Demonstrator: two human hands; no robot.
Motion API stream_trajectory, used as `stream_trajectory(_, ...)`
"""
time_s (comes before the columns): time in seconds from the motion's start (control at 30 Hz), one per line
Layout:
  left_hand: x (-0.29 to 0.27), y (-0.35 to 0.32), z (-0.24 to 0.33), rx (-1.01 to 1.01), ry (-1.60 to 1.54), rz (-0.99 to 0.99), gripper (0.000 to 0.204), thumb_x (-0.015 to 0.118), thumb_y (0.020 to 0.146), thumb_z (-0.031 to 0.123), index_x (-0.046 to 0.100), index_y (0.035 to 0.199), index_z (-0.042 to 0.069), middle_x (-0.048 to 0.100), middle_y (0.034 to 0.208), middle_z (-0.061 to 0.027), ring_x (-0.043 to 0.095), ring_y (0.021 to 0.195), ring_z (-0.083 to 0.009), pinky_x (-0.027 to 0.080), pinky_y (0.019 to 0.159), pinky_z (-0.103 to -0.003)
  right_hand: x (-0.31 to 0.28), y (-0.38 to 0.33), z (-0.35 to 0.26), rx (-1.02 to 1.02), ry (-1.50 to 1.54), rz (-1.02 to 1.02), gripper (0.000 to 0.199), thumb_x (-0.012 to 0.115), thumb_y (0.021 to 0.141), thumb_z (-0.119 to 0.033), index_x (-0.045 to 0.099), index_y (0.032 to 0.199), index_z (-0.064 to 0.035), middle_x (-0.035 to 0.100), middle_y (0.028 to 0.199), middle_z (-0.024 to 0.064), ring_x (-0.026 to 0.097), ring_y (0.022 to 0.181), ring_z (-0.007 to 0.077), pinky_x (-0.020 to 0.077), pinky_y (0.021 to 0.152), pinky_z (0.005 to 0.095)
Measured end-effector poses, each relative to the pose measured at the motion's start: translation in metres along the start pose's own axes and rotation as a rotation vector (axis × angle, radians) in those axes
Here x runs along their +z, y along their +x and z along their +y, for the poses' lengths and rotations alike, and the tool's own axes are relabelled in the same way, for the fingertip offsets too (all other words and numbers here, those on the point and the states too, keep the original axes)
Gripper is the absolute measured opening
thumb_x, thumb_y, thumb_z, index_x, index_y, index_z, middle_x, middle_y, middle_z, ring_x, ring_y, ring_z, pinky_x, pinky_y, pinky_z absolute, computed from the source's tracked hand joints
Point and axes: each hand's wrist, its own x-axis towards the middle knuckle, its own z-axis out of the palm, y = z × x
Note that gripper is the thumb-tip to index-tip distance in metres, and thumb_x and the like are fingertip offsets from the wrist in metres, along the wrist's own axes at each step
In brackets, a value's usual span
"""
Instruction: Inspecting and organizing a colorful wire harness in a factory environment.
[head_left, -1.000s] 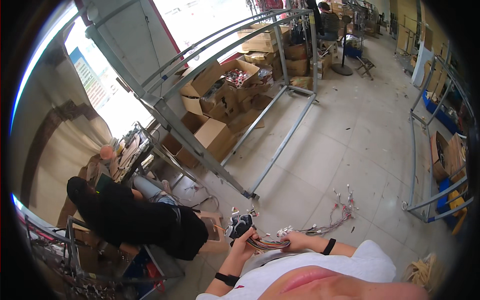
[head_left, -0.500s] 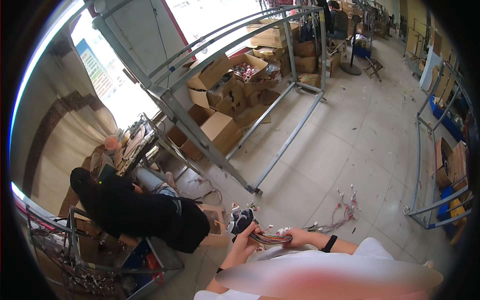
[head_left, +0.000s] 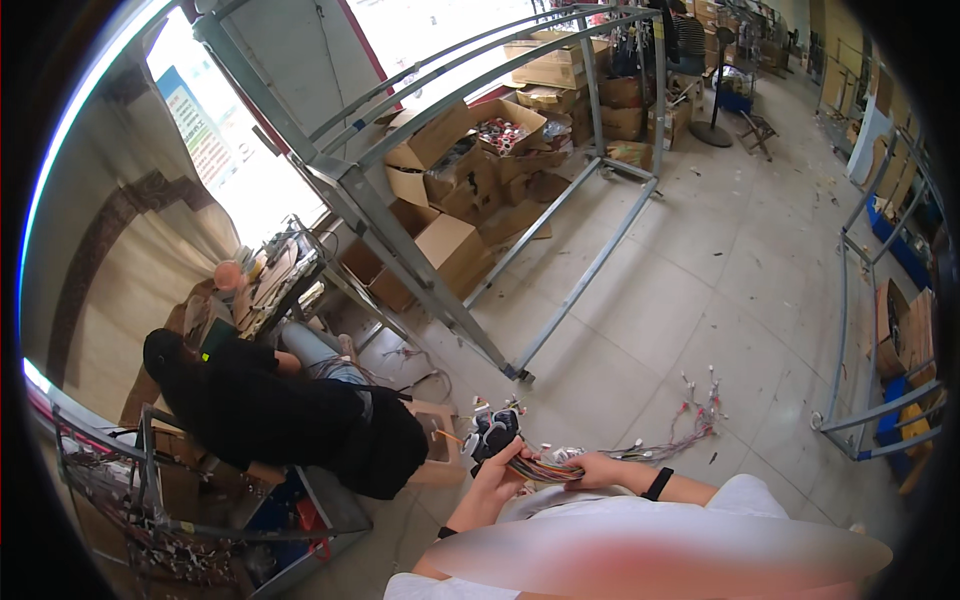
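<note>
A wire harness (head_left: 540, 471) of many coloured strands is stretched between my two hands in front of my body. My left hand (head_left: 490, 480) is closed around its left end, where black and grey rounded parts (head_left: 495, 432) and small pale connectors stick out above the fingers. The other end is gripped by my right hand (head_left: 596, 470), fingers wrapped round the strands. Beyond that hand, loose wires (head_left: 690, 420) with white and red connectors trail off to the right. Some of my fingertips are hidden by the bundle.
At left a co-worker in black (head_left: 290, 410) sits bent over on a stool (head_left: 432, 445), beside a cluttered table (head_left: 285, 275). A tall metal frame (head_left: 420, 270) stands ahead, cardboard boxes (head_left: 450, 250) behind it. Another metal rack (head_left: 850, 330) is at right. Tiled floor (head_left: 690, 290) lies between.
The whole view has shifted slightly. The black and grey parts have tilted up and a little right above my left hand. Both hands keep their hold on the wire harness.
</note>
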Motion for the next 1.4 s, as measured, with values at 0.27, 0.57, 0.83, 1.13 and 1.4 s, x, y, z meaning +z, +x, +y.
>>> stream_trajectory(0.27, -0.01, 0.0, 0.009, -0.061, 0.037, -0.024, 0.015, 0.056, 0.092, 0.018, 0.053, 0.088, 0.005, 0.057, 0.078, -0.0058, 0.057, 0.087, -0.0264, 0.044, 0.091, -0.044, 0.017, 0.02, 0.02, -0.192, -0.06, 0.061, 0.036, 0.071, 0.074, -0.034, 0.064, 0.099, -0.0093, 0.057, 0.093, 0.0157, 0.056, 0.09, 0.0339, 0.0448, 0.079, 0.0406)
stream_trajectory(0.57, -0.006, -0.006, 0.012, -0.046, 0.021, 0.041, 0.013, 0.058, 0.091, 0.013, 0.055, 0.082, 0.004, 0.057, 0.074, -0.0071, 0.058, 0.078, -0.0221, 0.048, 0.09, -0.04, 0.022, 0.022, 0.017, -0.217, -0.095, 0.078, 0.033, 0.071, 0.075, -0.033, 0.063, 0.093, -0.0066, 0.057, 0.09, 0.015, 0.056, 0.088, 0.0338, 0.0449, 0.076, 0.0418)
stream_trajectory(0.83, -0.016, -0.006, 0.009, -0.049, 0.024, 0.002, 0.014, 0.056, 0.092, 0.015, 0.054, 0.085, 0.003, 0.057, 0.076, -0.007, 0.058, 0.082, -0.0247, 0.047, 0.089, -0.042, 0.027, 0.02, 0.018, -0.177, -0.078, 0.055, 0.034, 0.071, 0.076, -0.033, 0.063, 0.097, -0.007, 0.058, 0.093, 0.0139, 0.058, 0.088, 0.0323, 0.0458, 0.079, 0.0396)
stream_trajectory(1.13, -0.023, -0.01, 0.006, -0.023, 0.057, -0.017, 0.013, 0.056, 0.092, 0.017, 0.053, 0.089, 0.004, 0.057, 0.077, -0.0068, 0.059, 0.088, -0.0283, 0.046, 0.089, -0.046, 0.026, 0.016, 0.008, -0.089, -0.085, 0.008, 0.037, 0.071, 0.076, -0.033, 0.062, 0.102, -0.0085, 0.062, 0.096, 0.0131, 0.061, 0.089, 0.0289, 0.0468, 0.08, 0.0365)
stream_trajectory(1.4, -0.007, -0.021, 0.009, -0.04, 0.02, 0.051, 0.013, 0.059, 0.09, 0.013, 0.057, 0.083, 0.003, 0.057, 0.074, -0.0078, 0.059, 0.078, -0.0236, 0.049, 0.085, -0.04, 0.026, 0.013, -0.002, -0.028, -0.027, -0.016, 0.035, 0.069, 0.076, -0.032, 0.061, 0.101, -0.0084, 0.065, 0.093, 0.0143, 0.062, 0.088, 0.0297, 0.0472, 0.078, 0.0375)
